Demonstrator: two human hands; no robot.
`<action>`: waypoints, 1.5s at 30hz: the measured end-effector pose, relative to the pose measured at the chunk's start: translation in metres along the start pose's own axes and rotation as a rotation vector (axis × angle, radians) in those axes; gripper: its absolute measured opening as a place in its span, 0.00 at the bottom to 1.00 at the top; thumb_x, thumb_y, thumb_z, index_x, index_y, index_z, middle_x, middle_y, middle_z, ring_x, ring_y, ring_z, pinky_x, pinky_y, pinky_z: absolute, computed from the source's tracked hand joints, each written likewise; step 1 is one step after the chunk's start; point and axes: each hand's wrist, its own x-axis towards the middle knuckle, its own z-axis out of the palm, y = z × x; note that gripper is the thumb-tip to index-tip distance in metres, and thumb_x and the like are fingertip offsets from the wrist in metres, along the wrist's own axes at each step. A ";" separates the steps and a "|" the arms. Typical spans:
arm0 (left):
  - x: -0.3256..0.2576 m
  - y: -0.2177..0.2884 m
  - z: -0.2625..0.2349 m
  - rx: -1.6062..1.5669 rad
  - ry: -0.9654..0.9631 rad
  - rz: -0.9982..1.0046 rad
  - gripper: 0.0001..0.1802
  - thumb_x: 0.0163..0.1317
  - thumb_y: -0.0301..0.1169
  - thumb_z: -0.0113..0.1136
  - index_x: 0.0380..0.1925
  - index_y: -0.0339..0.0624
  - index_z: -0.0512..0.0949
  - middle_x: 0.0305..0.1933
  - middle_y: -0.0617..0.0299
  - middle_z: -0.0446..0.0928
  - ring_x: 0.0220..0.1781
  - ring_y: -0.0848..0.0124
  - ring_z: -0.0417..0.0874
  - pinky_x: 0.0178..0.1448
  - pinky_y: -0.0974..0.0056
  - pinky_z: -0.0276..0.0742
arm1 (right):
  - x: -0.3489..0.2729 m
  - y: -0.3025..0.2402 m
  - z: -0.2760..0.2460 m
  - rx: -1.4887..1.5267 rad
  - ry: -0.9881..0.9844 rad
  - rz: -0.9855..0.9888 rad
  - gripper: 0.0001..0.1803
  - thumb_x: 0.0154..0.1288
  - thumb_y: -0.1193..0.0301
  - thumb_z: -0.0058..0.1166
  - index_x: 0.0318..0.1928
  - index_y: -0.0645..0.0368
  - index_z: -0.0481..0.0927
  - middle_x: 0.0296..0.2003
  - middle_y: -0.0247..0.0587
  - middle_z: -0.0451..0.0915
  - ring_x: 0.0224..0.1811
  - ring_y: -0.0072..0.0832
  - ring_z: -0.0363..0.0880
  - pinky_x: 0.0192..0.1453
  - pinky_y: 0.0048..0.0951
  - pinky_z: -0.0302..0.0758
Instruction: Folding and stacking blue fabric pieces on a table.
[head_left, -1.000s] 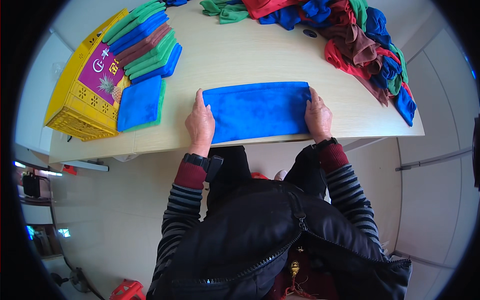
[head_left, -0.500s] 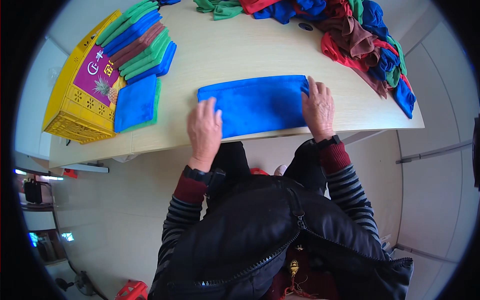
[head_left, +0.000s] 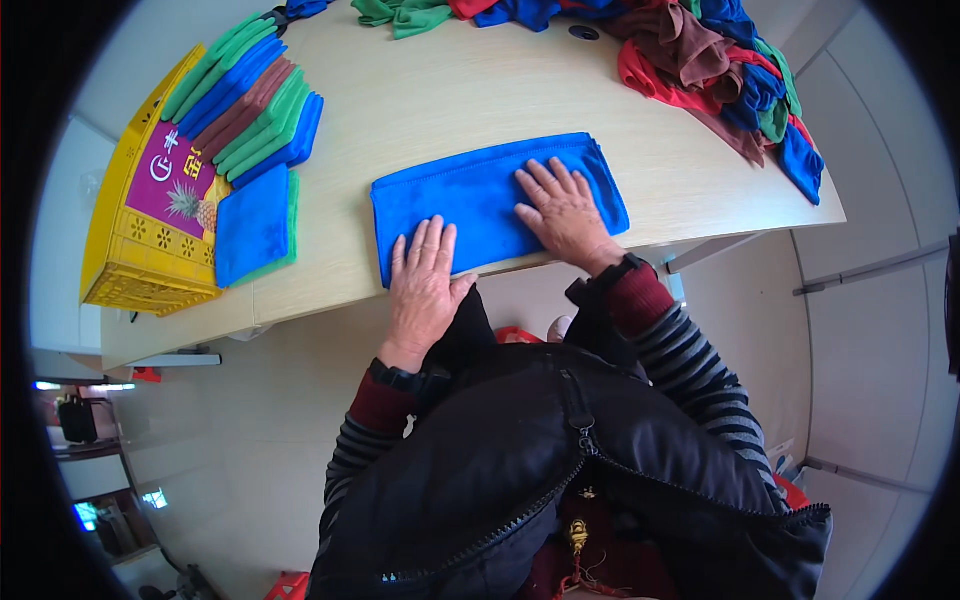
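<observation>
A blue cloth [head_left: 480, 205], folded into a long rectangle, lies flat along the near edge of the table. On its lower left part rests my left hand [head_left: 425, 285], fingers stretched out and pointing away from me. My right hand [head_left: 568, 215] lies flat on the right half of the cloth with its fingers spread. Neither hand grips anything. Left of the cloth, a folded blue cloth [head_left: 252, 225] sits on top of a green one [head_left: 293, 215].
A yellow plastic crate [head_left: 150, 255] stands at the table's left, with a row of folded green, blue and brown cloths [head_left: 255, 95] leaning beside it. Loose red, brown, blue and green cloths [head_left: 690, 55] are heaped at the far right. The pale wooden table [head_left: 430, 90] ends just before my body.
My right hand has moved left from the cloth's right end onto its surface and flattened. My left hand has settled onto the cloth. The view has shifted slightly.
</observation>
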 end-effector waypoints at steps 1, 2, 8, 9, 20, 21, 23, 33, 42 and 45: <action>-0.003 -0.003 0.000 0.004 -0.007 -0.024 0.39 0.68 0.49 0.59 0.72 0.36 0.64 0.78 0.46 0.61 0.79 0.52 0.61 0.82 0.43 0.49 | 0.001 0.010 -0.002 -0.020 0.007 0.031 0.33 0.80 0.47 0.38 0.77 0.50 0.62 0.78 0.44 0.58 0.82 0.48 0.50 0.82 0.55 0.47; -0.006 -0.006 0.000 0.008 -0.014 -0.050 0.40 0.69 0.51 0.58 0.73 0.36 0.63 0.78 0.46 0.60 0.80 0.52 0.60 0.82 0.43 0.48 | 0.000 0.020 -0.004 -0.039 0.013 0.061 0.33 0.80 0.47 0.38 0.77 0.50 0.62 0.78 0.45 0.58 0.82 0.49 0.49 0.82 0.54 0.47; -0.010 -0.015 0.001 0.027 0.010 -0.106 0.38 0.71 0.51 0.56 0.73 0.37 0.64 0.78 0.46 0.61 0.79 0.51 0.60 0.82 0.44 0.50 | 0.000 0.056 -0.011 -0.018 0.013 0.170 0.34 0.80 0.47 0.36 0.78 0.49 0.60 0.78 0.46 0.57 0.82 0.50 0.48 0.82 0.55 0.46; -0.011 -0.016 0.001 0.014 0.020 -0.118 0.38 0.72 0.50 0.56 0.72 0.37 0.65 0.78 0.46 0.61 0.79 0.51 0.61 0.82 0.45 0.51 | -0.002 0.059 -0.011 -0.042 0.005 0.204 0.34 0.80 0.47 0.37 0.77 0.50 0.60 0.78 0.46 0.57 0.82 0.50 0.48 0.82 0.55 0.46; 0.079 0.016 0.015 -0.055 -0.038 0.012 0.31 0.75 0.48 0.50 0.70 0.39 0.69 0.76 0.47 0.65 0.78 0.51 0.62 0.81 0.44 0.52 | 0.005 0.003 -0.007 -0.050 0.033 0.096 0.33 0.79 0.49 0.42 0.76 0.50 0.63 0.77 0.46 0.58 0.82 0.49 0.49 0.82 0.55 0.46; 0.085 0.015 0.020 -0.070 -0.069 0.035 0.31 0.76 0.49 0.49 0.71 0.42 0.68 0.77 0.49 0.64 0.79 0.52 0.60 0.81 0.44 0.50 | 0.003 0.003 -0.006 -0.044 0.022 0.102 0.33 0.79 0.48 0.42 0.76 0.50 0.63 0.77 0.46 0.58 0.82 0.49 0.49 0.82 0.55 0.46; 0.086 0.007 0.024 -0.046 -0.083 0.013 0.32 0.76 0.50 0.48 0.72 0.44 0.67 0.78 0.50 0.62 0.80 0.52 0.59 0.81 0.43 0.49 | 0.004 0.007 -0.006 -0.034 0.000 0.117 0.33 0.79 0.48 0.42 0.76 0.49 0.63 0.77 0.45 0.58 0.82 0.48 0.49 0.82 0.55 0.46; 0.064 -0.039 0.022 0.067 -0.098 -0.193 0.34 0.75 0.55 0.47 0.76 0.54 0.63 0.81 0.53 0.57 0.83 0.51 0.52 0.83 0.39 0.42 | 0.002 0.040 -0.011 -0.047 0.001 0.181 0.36 0.79 0.43 0.37 0.77 0.48 0.61 0.78 0.45 0.57 0.82 0.47 0.48 0.83 0.55 0.44; 0.049 -0.055 0.007 0.111 -0.048 -0.349 0.36 0.75 0.55 0.47 0.75 0.48 0.64 0.81 0.51 0.57 0.83 0.52 0.53 0.83 0.39 0.40 | 0.004 0.029 -0.014 -0.091 0.019 0.194 0.35 0.77 0.47 0.43 0.77 0.50 0.62 0.78 0.46 0.58 0.81 0.47 0.50 0.82 0.56 0.45; 0.055 -0.034 0.011 0.139 0.008 -0.198 0.35 0.75 0.53 0.47 0.74 0.45 0.65 0.80 0.50 0.58 0.82 0.52 0.55 0.82 0.39 0.42 | 0.007 0.004 -0.010 -0.074 0.029 0.130 0.35 0.76 0.48 0.45 0.76 0.50 0.63 0.77 0.46 0.60 0.81 0.47 0.52 0.82 0.56 0.46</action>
